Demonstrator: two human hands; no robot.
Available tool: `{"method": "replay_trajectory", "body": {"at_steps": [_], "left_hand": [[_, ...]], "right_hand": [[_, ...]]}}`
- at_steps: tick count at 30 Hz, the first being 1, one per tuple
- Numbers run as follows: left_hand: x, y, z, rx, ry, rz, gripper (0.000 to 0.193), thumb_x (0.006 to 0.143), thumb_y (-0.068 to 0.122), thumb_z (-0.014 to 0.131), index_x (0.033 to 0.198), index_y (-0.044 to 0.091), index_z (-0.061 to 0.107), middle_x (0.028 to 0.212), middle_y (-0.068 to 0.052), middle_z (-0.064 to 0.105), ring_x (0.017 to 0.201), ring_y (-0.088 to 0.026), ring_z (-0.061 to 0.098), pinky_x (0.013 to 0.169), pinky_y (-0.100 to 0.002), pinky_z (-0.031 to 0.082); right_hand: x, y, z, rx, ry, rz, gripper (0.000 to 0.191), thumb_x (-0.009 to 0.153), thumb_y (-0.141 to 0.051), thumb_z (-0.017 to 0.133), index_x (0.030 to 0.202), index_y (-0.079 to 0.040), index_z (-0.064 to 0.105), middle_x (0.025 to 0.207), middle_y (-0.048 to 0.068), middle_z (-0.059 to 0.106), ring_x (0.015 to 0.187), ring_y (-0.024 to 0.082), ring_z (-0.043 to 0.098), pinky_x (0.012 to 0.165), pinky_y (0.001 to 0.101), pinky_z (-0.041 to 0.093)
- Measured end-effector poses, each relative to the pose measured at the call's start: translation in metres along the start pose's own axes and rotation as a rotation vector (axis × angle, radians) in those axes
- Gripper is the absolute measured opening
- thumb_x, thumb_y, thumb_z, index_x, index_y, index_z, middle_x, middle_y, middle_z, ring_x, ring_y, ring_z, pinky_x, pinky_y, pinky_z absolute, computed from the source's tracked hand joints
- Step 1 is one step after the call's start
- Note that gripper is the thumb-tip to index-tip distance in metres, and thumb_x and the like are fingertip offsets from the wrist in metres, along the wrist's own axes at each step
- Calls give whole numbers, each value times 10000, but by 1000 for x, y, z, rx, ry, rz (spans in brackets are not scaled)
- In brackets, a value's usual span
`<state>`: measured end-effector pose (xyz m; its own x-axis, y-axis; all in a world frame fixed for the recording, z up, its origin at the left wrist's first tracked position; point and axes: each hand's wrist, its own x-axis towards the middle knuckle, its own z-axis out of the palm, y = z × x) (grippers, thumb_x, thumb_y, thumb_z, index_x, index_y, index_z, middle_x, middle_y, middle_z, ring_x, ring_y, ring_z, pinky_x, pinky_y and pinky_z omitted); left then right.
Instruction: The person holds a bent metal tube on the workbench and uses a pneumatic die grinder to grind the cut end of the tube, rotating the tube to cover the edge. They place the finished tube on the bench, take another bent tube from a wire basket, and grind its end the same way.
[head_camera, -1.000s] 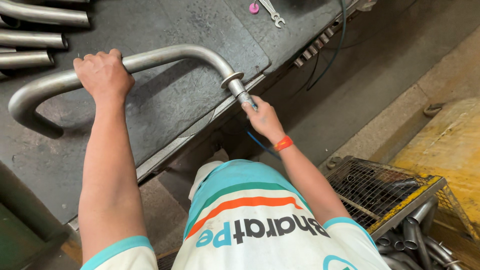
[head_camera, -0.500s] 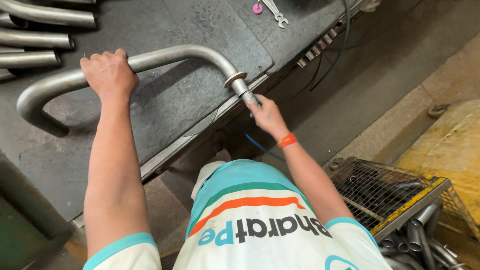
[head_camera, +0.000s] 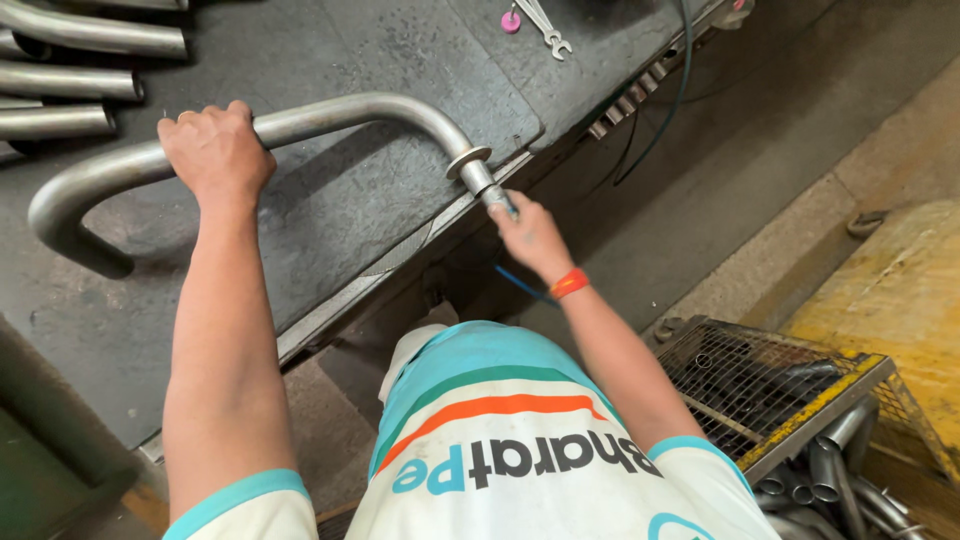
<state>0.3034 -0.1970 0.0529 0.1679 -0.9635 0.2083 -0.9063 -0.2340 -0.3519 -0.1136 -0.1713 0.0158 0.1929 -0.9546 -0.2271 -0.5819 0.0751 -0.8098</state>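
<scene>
Now left hand (head_camera: 215, 150) grips bent pipe (head_camera: 350, 108); right hand (head_camera: 530, 235) at flanged end.

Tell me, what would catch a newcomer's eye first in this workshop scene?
First, the long bent metal pipe lying across the dark workbench: the left hand grips its straight run, while the right hand holds the flanged end at the bench edge. Next, the orange wristband on the right wrist, and the wire crate of pipe pieces at lower right.
</scene>
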Motion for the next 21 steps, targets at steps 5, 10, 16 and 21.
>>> {"method": "replay_trajectory", "body": {"at_steps": [5,10,16,21], "left_hand": [[-4,-1,1,-23,44,5,104,736,183,759,835,191,729,840,-61,719,838,-277,675,757,-415,413],[-6,1,3,-21,65,20,70,770,182,749,834,188,722,838,-65,714,824,-271,671,762,-410,410],[-6,0,4,-21,52,17,84,738,173,745,818,183,717,821,-67,713,813,-271,669,750,-406,407],[-7,0,4,-8,63,4,82,737,159,748,803,193,713,816,-53,709,818,-260,662,742,-400,402]], "right_hand": [[2,-3,-2,71,-68,54,443,974,-378,603,1258,-41,650,774,190,734,716,315,744,688,431,577],[-6,-18,2,-238,67,-3,451,1015,-375,588,1321,-44,593,884,282,709,858,498,661,738,566,515],[-7,-26,-4,-438,8,-95,423,1015,-381,603,1242,-24,581,932,268,714,876,479,683,739,558,525],[-3,-15,-11,-189,-1,-128,495,962,-362,638,1326,-29,606,900,266,717,883,449,704,752,497,545]]}}
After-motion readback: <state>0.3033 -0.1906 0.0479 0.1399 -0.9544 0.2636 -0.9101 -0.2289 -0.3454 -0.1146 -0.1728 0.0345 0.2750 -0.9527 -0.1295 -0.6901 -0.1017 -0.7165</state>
